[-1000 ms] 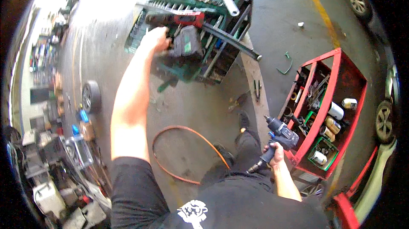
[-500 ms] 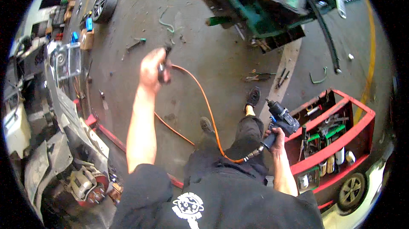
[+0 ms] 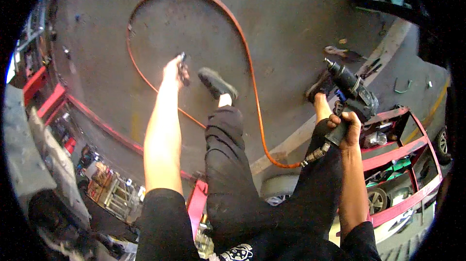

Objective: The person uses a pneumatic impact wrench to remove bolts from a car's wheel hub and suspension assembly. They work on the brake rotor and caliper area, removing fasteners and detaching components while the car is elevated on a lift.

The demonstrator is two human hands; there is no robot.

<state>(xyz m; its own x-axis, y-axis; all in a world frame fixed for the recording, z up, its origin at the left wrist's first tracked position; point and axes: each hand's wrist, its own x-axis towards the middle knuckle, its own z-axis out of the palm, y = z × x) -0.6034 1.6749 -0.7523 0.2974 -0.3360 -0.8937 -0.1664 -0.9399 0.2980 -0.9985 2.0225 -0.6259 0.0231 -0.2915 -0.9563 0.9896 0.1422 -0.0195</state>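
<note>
My right hand (image 3: 351,132) is wrapped round the grip of a black impact wrench (image 3: 357,93), its square drive pointing forward and up. A metal coupling (image 3: 318,154) at the base of the grip joins it to an orange air hose (image 3: 253,79). The hose sweeps over the floor in a wide loop and passes behind my left forearm. Stretched out ahead, my left hand (image 3: 172,72) is closed on a small dark object (image 3: 184,71) with a shiny end; blur hides its exact kind.
At the right stands a red open-framed tool cart (image 3: 398,156) with loose items inside. Long red bars (image 3: 104,127) run along the left beside car parts. Dark hand tools (image 3: 371,67) lie on the floor near my right shoe (image 3: 319,86). A wheel (image 3: 279,188) shows between my legs.
My view has swung and my legs are now in mid-stride. The wrench is farther forward and right. More hose shows, looping ahead of me. Both hands keep what they held.
</note>
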